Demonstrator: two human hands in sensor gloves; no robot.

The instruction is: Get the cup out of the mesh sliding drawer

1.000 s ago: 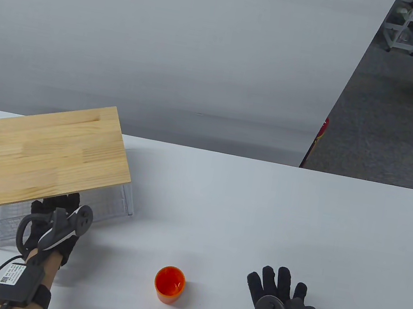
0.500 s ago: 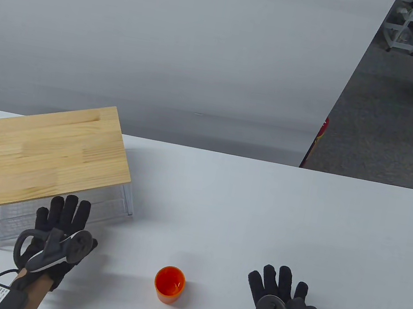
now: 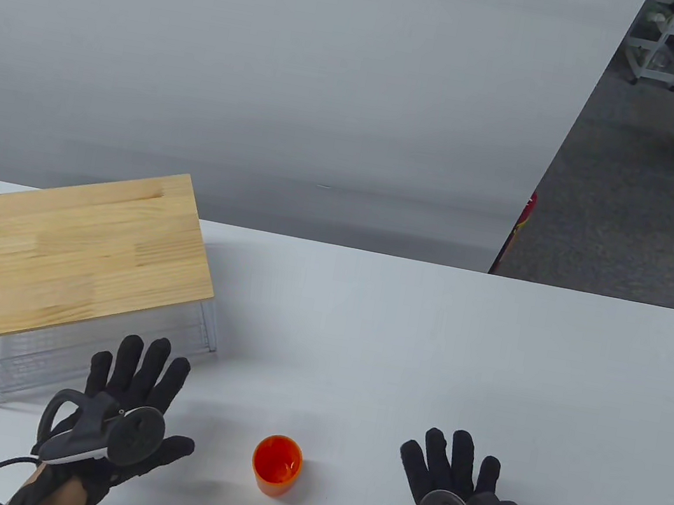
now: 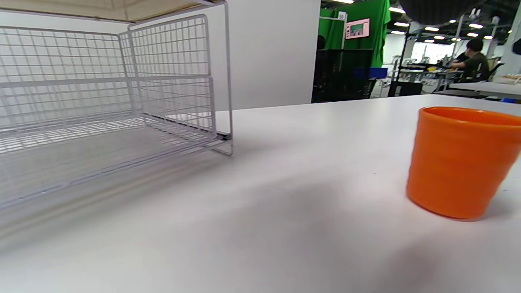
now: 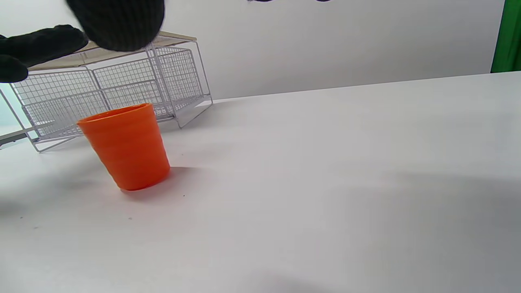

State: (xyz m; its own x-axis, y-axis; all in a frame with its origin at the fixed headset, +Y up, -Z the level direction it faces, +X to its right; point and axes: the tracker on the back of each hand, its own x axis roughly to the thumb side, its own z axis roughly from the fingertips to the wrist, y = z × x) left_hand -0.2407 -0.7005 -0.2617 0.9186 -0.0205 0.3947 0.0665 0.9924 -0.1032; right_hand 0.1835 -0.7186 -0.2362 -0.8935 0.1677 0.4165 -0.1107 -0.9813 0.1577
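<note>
Table view, cup: the orange cup [image 3: 276, 466] stands upright on the white table [image 3: 422, 357], between our two hands and well apart from the mesh sliding drawer [image 3: 95, 347]. We judge it is already out, so the task looks finished.
Table view, left hand: our left hand [image 3: 122, 417] lies flat, palm down, fingers spread wide and holding nothing, just in front of the drawer. We read this as a resting pose.
Table view, right hand: our right hand [image 3: 450, 504] lies flat too, fingers fanned wide and empty, to the right of the cup and not touching it.
Table view, drawer: it sits under the wooden top [image 3: 72, 253] at the table's left, seemingly pushed in; from here we cannot tell for sure.

Left wrist view, drawer: the wire basket [image 4: 101, 101] shows no contents, which fits the cup having been taken out.
Left wrist view, cup: the cup [image 4: 460, 162] stands at the right, on bare table, apart from the mesh.
Left wrist view, fingers: none are in sight here.

Right wrist view, cup: the cup [image 5: 126, 148] stands upright in front of the drawer [image 5: 110, 93], clear of the frame.
Right wrist view, fingers: dark gloved fingertips [image 5: 118, 20] hang at the top left, closed on nothing.
</note>
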